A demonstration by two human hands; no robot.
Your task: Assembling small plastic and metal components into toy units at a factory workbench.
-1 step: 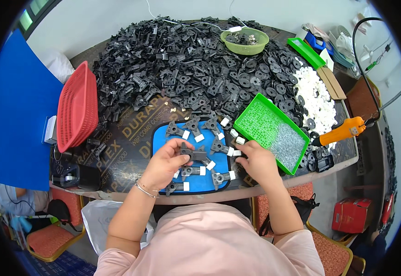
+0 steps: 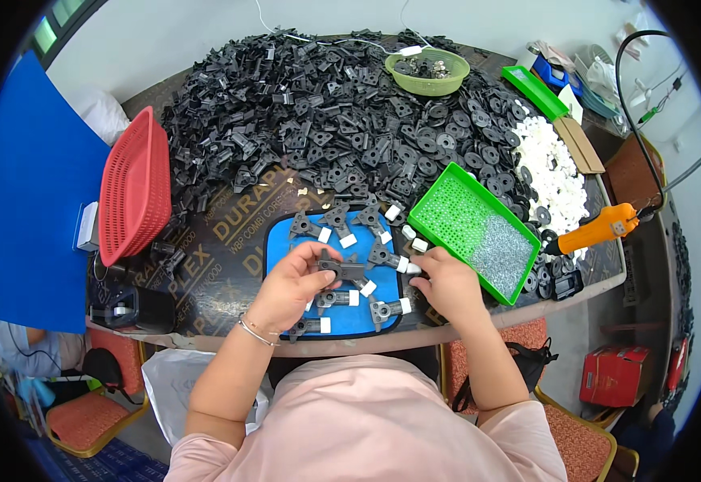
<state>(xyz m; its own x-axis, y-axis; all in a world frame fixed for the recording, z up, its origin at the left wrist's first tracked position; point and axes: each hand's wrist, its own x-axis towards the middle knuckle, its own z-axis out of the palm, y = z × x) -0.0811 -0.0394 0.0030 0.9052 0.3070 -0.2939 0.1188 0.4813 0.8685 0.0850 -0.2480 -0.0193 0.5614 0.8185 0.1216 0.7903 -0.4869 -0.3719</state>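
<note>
Far left, a smooth, flat blue sheet (image 2: 29,201); beside it, a red basket (image 2: 156,193) of lattice-walled plastic. Below, a dark tape dispenser (image 2: 145,312) at the table edge. Then a great heap (image 2: 286,112) of hard, angular black mouldings. In front, left hand (image 2: 292,281) narrowed, fingers and thumb pinching a black part (image 2: 344,271), block-bodied and matt, above a blue mat (image 2: 276,241) with rounded corners. Spread on the mat, similar parts (image 2: 334,298), lobed, with blunt white ends. Farther back, a rounded yellow-green bowl (image 2: 423,87). Right hand (image 2: 453,285) nearly closed, finger and thumb at a small white cap (image 2: 413,268), just off the mat; unclear whether gripped. Alongside, a green tray (image 2: 428,186), straight-walled, holding grainy, silvery bits (image 2: 501,247). Beyond, flat round black discs (image 2: 491,154), chalk-white pieces (image 2: 551,165), and an orange driver (image 2: 599,228), cylindrical.
</note>
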